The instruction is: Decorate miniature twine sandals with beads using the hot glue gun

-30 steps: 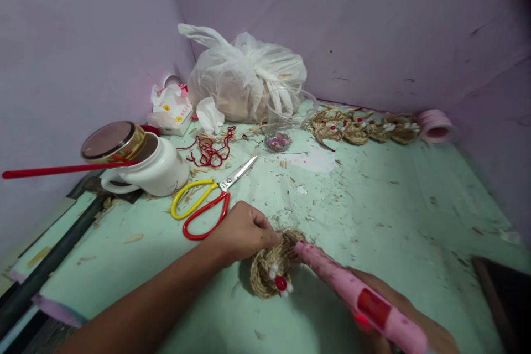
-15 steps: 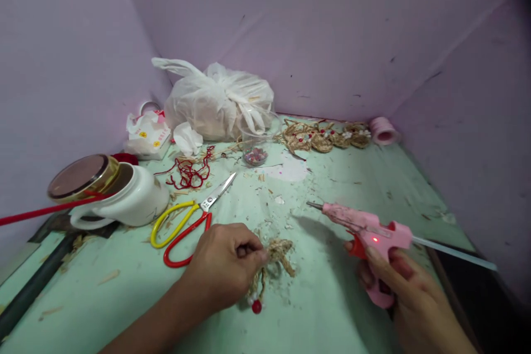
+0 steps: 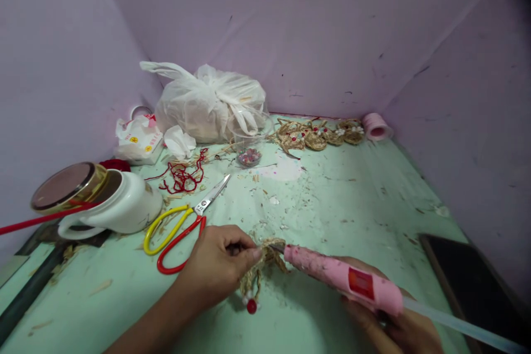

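Observation:
Between the thumb and fingers of my left hand (image 3: 222,263) is a small braided straw bow (image 3: 276,261), just above the table. A red bead (image 3: 251,306) and paler beads hang at the end of its lower strand. My right hand (image 3: 385,310) is wrapped around a pink hot glue gun (image 3: 340,274), partly hidden beneath it. The gun's metal tip meets the top of the straw bow, and a clear glue stick (image 3: 460,323) sticks out of its back. Scissors (image 3: 202,204) with one yellow and one red handle lie left of my left hand.
A white mug (image 3: 133,204) lies tipped at the left beside a gold-rimmed lid (image 3: 68,185) and a hammer (image 3: 33,282). Farther back are red yarn (image 3: 182,177), a cup of beads (image 3: 249,156), a plastic bag (image 3: 207,102), finished-looking straw pieces (image 3: 315,135) and a pink spool (image 3: 376,126). A dark phone (image 3: 468,276) lies right.
My right hand has brought the glue gun leftward and rolled it, so its tip now reaches the straw bow. My left hand keeps its pinch. The view has shifted slightly.

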`<control>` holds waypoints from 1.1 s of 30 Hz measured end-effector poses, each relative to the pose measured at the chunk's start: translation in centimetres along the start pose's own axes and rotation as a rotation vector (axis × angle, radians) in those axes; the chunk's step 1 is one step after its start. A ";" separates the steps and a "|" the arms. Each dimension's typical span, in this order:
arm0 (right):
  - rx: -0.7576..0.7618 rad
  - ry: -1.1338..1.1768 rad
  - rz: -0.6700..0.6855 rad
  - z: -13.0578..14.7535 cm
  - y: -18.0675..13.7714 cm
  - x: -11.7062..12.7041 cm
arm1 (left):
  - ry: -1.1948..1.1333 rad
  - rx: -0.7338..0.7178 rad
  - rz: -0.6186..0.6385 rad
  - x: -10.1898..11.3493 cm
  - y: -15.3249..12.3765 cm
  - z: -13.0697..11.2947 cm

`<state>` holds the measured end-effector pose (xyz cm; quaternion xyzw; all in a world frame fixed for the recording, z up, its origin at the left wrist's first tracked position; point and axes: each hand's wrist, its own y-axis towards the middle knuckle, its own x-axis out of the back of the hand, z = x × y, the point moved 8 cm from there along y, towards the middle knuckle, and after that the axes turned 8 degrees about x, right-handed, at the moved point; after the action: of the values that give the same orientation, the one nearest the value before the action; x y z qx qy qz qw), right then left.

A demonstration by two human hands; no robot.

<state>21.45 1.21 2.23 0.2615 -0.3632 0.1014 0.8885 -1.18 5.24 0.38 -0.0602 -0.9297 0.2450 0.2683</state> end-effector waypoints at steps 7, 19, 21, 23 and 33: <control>0.129 -0.018 0.017 2.1 1.6 0.0 | 0.001 -0.039 -0.016 0.1 0.0 0.0; 0.187 0.022 -0.004 2.3 2.1 0.5 | -0.069 -0.028 -0.004 -0.1 0.0 0.1; 0.117 -0.037 -0.084 0.9 1.0 1.0 | -0.117 -0.002 0.014 0.0 0.0 0.1; -0.028 -0.051 -0.135 -0.7 0.3 1.0 | -0.176 0.035 0.026 0.1 0.0 0.2; -0.787 0.487 -0.199 -9.4 3.4 0.2 | -0.713 0.187 0.062 -1.1 0.8 2.5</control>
<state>25.90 9.09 -1.91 -0.0931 -0.1281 -0.0710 0.9848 -1.64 4.59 -2.39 0.0257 -0.9361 0.3425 -0.0754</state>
